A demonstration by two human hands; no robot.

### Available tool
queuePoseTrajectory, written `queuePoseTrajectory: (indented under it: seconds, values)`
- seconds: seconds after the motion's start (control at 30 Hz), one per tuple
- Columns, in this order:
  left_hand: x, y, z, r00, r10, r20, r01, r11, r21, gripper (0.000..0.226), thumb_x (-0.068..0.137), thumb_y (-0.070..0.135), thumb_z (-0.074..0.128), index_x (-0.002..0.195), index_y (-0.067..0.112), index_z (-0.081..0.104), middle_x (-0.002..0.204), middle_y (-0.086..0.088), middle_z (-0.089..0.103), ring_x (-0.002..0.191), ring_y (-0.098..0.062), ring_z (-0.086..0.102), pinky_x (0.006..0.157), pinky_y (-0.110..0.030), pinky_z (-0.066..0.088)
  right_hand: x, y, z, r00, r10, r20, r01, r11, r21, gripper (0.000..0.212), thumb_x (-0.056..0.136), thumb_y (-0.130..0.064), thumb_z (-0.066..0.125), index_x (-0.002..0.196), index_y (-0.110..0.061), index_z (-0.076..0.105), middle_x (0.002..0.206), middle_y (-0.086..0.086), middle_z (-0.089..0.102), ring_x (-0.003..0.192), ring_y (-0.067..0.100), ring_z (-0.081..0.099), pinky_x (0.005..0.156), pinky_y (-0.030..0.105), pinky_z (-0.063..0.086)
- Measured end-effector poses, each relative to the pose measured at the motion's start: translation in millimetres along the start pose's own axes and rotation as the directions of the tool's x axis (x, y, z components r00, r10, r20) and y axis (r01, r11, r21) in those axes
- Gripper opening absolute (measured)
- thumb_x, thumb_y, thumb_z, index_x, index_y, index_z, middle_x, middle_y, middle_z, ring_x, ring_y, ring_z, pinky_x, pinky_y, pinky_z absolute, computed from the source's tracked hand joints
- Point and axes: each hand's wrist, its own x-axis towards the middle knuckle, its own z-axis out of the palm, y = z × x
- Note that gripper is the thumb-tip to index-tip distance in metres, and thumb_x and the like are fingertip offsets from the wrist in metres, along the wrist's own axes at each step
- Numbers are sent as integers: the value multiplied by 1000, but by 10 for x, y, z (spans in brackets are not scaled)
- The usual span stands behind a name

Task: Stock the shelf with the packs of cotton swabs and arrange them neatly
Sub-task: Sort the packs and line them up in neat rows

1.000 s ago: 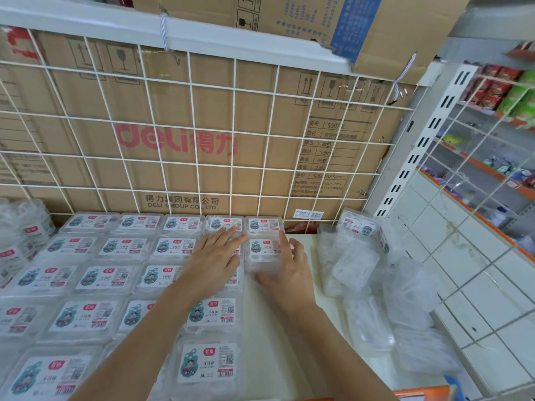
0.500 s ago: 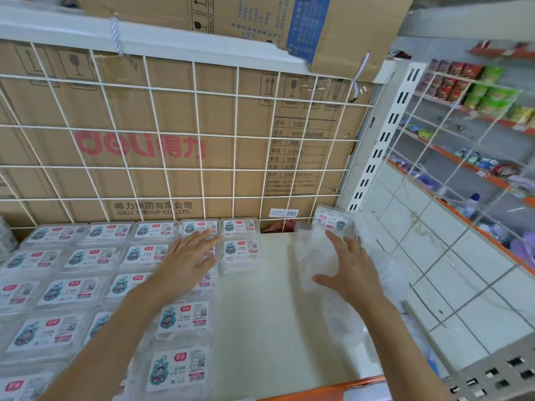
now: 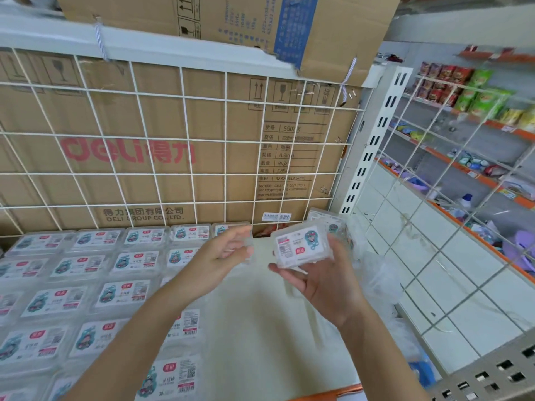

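1. The stocked rows (image 3: 124,261): packs lie flat, labels up, on your left of the shelf (image 3: 260,328).
2. Your left hand (image 3: 223,256): raised, fingers loosely curled, just beside the held pack (image 3: 301,246); you cannot tell whether it grips anything.
3. The held pack: likely light, stiff, slick clear plastic (the lid may pop); pinch its long edges.
4. Your right hand (image 3: 324,279): cradles it from beneath, above bare shelf.

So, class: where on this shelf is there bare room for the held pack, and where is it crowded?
Free: the bare shelf strip between the rows of packs on the left and the plastic wrapping on the right, below the pack in the right hand. Crowded: both those sides.
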Motion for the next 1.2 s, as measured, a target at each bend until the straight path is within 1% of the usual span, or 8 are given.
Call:
queuePoseTrajectory:
  seconds: [0.33, 0.4, 0.53, 0.8, 0.9, 1.0, 1.07, 1.2]
  values:
    - [-78, -76, 180, 981, -194, -6, 174, 891, -420, 43, 68, 26, 66, 103, 1, 62, 99, -11, 71, 84, -14, 68, 69, -22, 54, 110, 281, 34, 977, -135, -165, 30, 854, -520, 61, 93, -61, 29, 97, -12, 65, 90, 14, 73, 76, 31, 69, 62, 32, 56]
    - [-77, -106, 116, 963, -260, -65, 196, 847, -494, 41, 69, 22, 68, 104, 2, 61, 100, -12, 71, 83, -14, 69, 66, -21, 55, 116, 274, -106, 901, -402, -164, 132, 613, -779, 49, 88, -61, 43, 88, -17, 64, 87, -1, 71, 83, 23, 66, 68, 28, 51]
    - [-71, -153, -28, 920, -368, -133, 232, 787, -572, 22, 85, 10, 67, 105, 7, 59, 100, -10, 71, 82, -17, 70, 66, -22, 57, 279, 272, -593, 789, -610, 69, -114, -257, -960, 50, 83, -43, 65, 124, -17, 55, 124, 4, 56, 110, 27, 54, 88, 35, 42]
    - [-85, -186, -75, 900, -410, -149, 254, 769, -586, 18, 91, 10, 56, 109, 5, 56, 107, -13, 68, 88, -20, 68, 72, -26, 58, 486, 561, -724, 777, -597, 199, -199, -534, -822, 73, 35, -54, 87, 94, -15, 69, 92, 17, 65, 76, 39, 64, 55, 41, 54]
    - [-91, -173, -69, 900, -412, -140, 253, 757, -602, 17, 92, 9, 55, 108, 5, 56, 107, -14, 68, 90, -21, 67, 73, -26, 58, 424, 550, -643, 764, -611, 207, -39, -364, -931, 67, 52, -58, 69, 105, -17, 67, 106, 12, 63, 92, 36, 60, 74, 43, 52]
    - [-111, -164, -65, 906, -408, -115, 250, 734, -632, 21, 93, 6, 52, 113, 3, 55, 107, -16, 67, 84, -20, 68, 69, -28, 59, 282, 412, -407, 822, -564, -81, 167, 375, -912, 69, 56, -65, 54, 113, -28, 59, 114, -4, 60, 108, 20, 56, 88, 32, 46]
    - [-132, -164, -66, 915, -395, -82, 252, 718, -649, 23, 93, 3, 52, 115, 1, 54, 107, -17, 67, 81, -20, 69, 67, -28, 59, 244, 282, -283, 913, -354, -204, 237, 866, -440, 72, 56, -60, 66, 115, -19, 60, 108, 3, 65, 101, 23, 61, 83, 34, 50]
    - [-154, -168, -40, 933, -358, -41, 235, 693, -682, 59, 67, 7, 64, 122, -4, 48, 112, -20, 66, 94, -28, 68, 68, -31, 59, 189, 194, -212, 996, -83, -17, 84, 988, 132, 92, 54, -51, 83, 129, -8, 51, 127, 22, 57, 120, 41, 51, 90, 54, 50]
